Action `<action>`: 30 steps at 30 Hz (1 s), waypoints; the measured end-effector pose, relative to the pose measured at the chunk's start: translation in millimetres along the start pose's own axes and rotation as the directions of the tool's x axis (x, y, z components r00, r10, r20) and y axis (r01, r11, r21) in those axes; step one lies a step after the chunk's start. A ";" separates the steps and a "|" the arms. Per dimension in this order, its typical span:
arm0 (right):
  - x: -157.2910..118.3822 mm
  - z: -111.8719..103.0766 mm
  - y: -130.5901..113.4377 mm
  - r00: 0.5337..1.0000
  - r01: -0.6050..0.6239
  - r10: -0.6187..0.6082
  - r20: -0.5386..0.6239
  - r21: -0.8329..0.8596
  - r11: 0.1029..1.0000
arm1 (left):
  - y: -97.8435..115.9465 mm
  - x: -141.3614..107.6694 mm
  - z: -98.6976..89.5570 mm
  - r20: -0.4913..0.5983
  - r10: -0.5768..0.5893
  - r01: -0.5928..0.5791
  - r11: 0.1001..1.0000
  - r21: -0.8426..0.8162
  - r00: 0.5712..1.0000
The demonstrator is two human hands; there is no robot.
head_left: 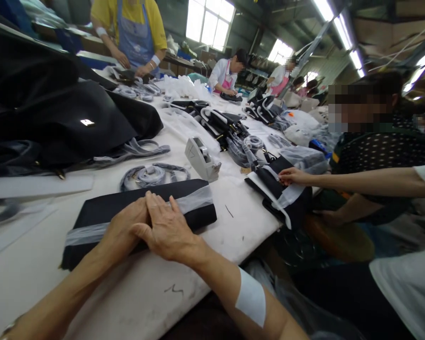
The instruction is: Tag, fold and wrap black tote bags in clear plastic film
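Factory hall: bright multi-pane windows (209, 23) upper center; fluorescent tube lights (341, 35) overhead, upper right; panelled wall (324, 66) below them.

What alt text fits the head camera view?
The left hand and right hand rest on a folded black fabric bundle banded with clear plastic, on a white worktable. Nearby, a co-worker's hand touches a similar bundle; a grey tape dispenser stands beyond.

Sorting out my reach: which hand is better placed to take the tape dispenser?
Probably the right hand: it rests on the black bundle nearer the dispenser than the left hand does, fingers pointing that way.
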State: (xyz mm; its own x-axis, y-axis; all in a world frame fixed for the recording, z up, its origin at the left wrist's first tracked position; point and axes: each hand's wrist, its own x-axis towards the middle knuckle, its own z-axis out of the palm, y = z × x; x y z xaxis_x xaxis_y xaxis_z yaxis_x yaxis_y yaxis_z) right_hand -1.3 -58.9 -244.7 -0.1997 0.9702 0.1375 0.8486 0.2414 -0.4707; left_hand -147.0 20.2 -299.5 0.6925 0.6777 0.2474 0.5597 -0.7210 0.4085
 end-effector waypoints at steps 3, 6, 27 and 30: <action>-6.3 0.6 8.5 0.999 -0.014 0.016 0.030 -0.053 0.998 | 5.8 5.2 -7.6 0.067 -0.028 0.024 0.998 0.060 0.997; -10.7 1.1 16.8 1.000 0.002 0.001 0.024 -0.156 0.988 | 18.3 12.6 -13.9 0.129 -0.105 0.081 0.980 0.179 0.986; -32.0 -16.1 55.0 0.993 -0.089 0.060 -0.101 -0.308 0.947 | 30.9 22.2 -22.7 0.253 -0.288 0.197 0.922 0.333 0.924; -32.1 -15.7 54.6 0.993 -0.091 0.065 -0.095 -0.303 0.949 | 37.5 22.9 -27.4 0.260 -0.314 0.215 0.912 0.349 0.913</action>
State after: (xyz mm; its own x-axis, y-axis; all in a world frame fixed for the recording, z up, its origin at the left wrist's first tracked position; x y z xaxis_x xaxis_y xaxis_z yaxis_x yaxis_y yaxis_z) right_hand 59.1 -77.2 -261.2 -0.0973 0.9772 0.1887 0.9716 0.1343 -0.1947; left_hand -122.6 12.6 -254.4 0.5748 0.8078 -0.1305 0.8180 -0.5628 0.1193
